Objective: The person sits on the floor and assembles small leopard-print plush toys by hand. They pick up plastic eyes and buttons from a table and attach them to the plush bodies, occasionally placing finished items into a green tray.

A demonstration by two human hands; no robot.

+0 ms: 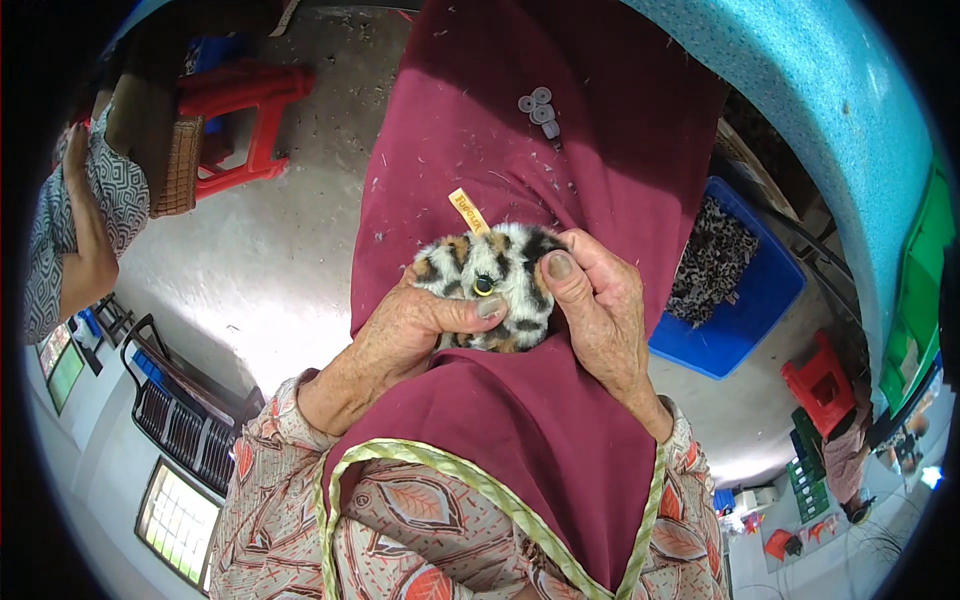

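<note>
A spotted plush piece (pixel 510 262), white with black and tan patches, is held between my two hands over my lap. One yellow-rimmed eye with a black pupil shows on it, and a yellow fabric tag (pixel 468 212) sticks up from its far edge. My left hand (pixel 425 312) grips its left side, with the thumb pressed just below the eye. On the right side, my right hand (pixel 598 295) pinches the fur between thumb and curled fingers. The fingers beneath the piece are hidden. Farther up the maroon apron (pixel 450 130) lie several small pale round plastic washers (pixel 541 96).
To the right, a blue bin (pixel 735 330) holds spotted plush pieces (pixel 712 262). A light-blue surface (pixel 830 90) curves along the upper right. Red stools stand at the upper left (pixel 262 120) and lower right (pixel 822 384). Another person's arm (pixel 88 235) is at the far left.
</note>
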